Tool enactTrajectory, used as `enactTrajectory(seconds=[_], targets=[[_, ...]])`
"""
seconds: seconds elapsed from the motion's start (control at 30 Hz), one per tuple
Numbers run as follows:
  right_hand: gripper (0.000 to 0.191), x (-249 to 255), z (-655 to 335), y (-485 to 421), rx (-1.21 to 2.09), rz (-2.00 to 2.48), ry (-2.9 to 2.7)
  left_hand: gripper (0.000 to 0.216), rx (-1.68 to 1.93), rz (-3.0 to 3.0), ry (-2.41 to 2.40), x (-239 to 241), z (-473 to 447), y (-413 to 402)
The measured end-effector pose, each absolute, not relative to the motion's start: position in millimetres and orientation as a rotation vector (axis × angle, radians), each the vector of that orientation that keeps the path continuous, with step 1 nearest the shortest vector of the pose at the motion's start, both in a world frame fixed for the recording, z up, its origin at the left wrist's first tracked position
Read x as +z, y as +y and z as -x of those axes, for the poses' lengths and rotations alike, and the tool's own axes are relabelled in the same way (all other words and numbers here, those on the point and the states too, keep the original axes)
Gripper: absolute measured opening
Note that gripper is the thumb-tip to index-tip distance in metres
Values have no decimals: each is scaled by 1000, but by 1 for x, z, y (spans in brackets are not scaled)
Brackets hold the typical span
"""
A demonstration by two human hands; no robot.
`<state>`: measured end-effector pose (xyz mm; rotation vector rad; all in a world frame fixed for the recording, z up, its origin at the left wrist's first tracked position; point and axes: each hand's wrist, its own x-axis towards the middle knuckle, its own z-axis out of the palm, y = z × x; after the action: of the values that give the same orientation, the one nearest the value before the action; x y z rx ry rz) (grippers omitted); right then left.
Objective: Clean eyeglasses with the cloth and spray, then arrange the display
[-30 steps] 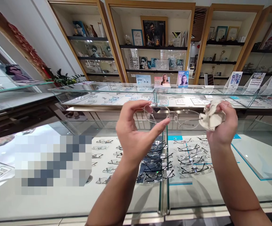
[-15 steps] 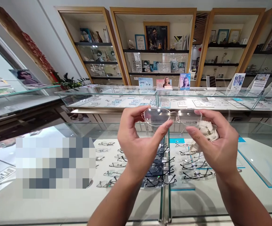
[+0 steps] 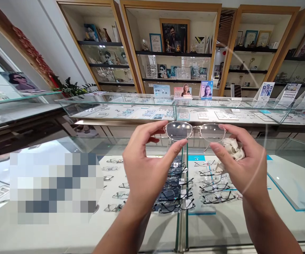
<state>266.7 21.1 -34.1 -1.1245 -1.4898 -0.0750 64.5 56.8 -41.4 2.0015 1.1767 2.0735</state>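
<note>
A pair of thin metal-framed eyeglasses (image 3: 179, 131) is held up level in front of me, above the glass counter. My left hand (image 3: 147, 162) pinches its left side, forefinger at the upper outer rim and thumb below the lens. On the other side, my right hand (image 3: 247, 162) grips the right rim between forefinger and thumb. A crumpled off-white cloth (image 3: 231, 149) is tucked in the right palm, its end hanging below the thumb. One temple arm shows behind the right lens; the other is mostly hidden.
Under the glass of the near display case (image 3: 165, 240) lie rows of eyeglasses (image 3: 218, 197). A second glass case (image 3: 120, 100) crosses behind it, with small advertising cards (image 3: 206, 90) on top. Wooden shelving (image 3: 172, 8) lines the back wall. A blurred-out patch covers the left side.
My left hand has shifted slightly left, its fingers now farther out on the rim and its thumb lower. The eyeglasses stay raised in both hands; the view has moved slightly.
</note>
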Motion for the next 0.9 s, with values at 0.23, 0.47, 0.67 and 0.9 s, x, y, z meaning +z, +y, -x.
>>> enactTrajectory(seconds=[0.23, 0.47, 0.67, 0.9], targets=[[34, -34, -268, 24, -32, 1162, -1510, 40, 2012, -2014, 1247, -42, -60, 59], [36, -38, -272, 28, -48, 1175, -1542, 39, 1936, -2075, 1278, -41, -57, 59], [35, -41, -276, 32, -66, 1216, -1626, 35, 1868, -2144, 1302, -43, -51, 62], [40, -45, -282, 38, -38, 1293, -1645, 29, 1701, -2225, 1301, -46, -44, 67]])
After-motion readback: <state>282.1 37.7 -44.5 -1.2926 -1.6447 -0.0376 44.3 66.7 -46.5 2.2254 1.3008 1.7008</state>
